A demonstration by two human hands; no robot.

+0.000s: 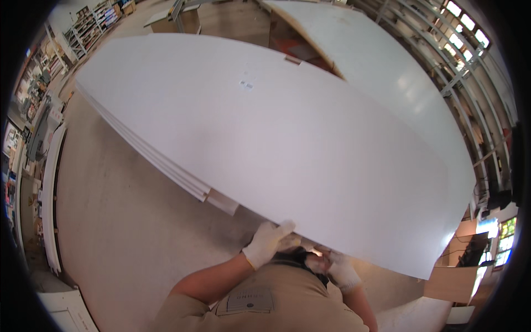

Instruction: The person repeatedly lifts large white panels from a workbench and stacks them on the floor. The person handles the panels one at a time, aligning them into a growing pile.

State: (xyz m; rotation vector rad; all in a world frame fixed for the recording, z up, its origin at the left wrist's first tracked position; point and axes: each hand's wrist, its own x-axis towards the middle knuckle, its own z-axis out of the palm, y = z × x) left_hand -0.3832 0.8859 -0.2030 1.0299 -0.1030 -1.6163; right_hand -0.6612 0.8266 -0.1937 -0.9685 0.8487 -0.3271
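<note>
A large white panel [265,138] spreads across the view in front of me, with a small label [245,84] on its face and a notch in its far edge. More white panels [149,157] are layered under its left side. My left hand [264,243], in a pale work glove, grips the near edge, thumb on top and fingers underneath. Close to my waist is my gloved right hand [338,271], just below the same edge. Its fingers are blurred and partly hidden, so what they hold, if anything, does not show.
Beyond the panel lies a large pale, glossy board [376,50]. Metal racking [459,83] runs along the right wall. Cardboard boxes [451,283] stand at the lower right. Long white pieces [51,199] lean at the left, near cluttered shelves [91,27].
</note>
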